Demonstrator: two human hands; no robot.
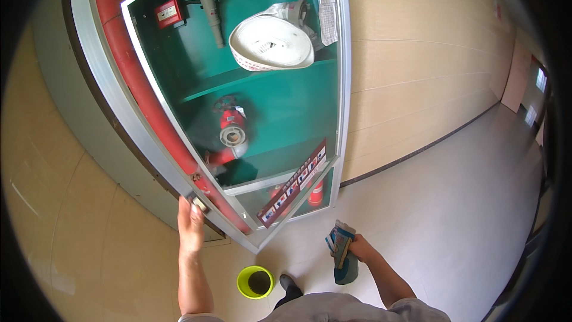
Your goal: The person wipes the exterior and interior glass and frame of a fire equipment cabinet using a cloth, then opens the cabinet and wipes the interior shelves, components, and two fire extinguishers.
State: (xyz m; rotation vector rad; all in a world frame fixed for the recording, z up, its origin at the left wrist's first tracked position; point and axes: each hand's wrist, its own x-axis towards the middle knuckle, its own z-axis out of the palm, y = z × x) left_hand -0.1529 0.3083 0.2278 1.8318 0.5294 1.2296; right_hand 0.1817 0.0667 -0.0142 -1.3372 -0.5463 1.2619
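My left hand (190, 226) is closed at the edge of the metal-framed glass cabinet door (152, 137), with the thumb beside its small latch (198, 203). The door stands swung out from the green fire hose cabinet (286, 107). Bunched in my right hand (360, 247) is a blue and grey cloth (342, 253), hanging down above the floor. Through the opening and glass I see a rolled white fire hose (271, 42) and a grey nozzle (208, 9) on the upper part, and a red hydrant valve (231, 122) below.
A yellow-green bucket (239, 283) with dark contents stands on the floor near my shoe (287, 280). A small red box (171, 13) is fixed inside the cabinet, and a red extinguisher (316, 194) stands at its bottom. Tan wall panels (411, 53) run along the right.
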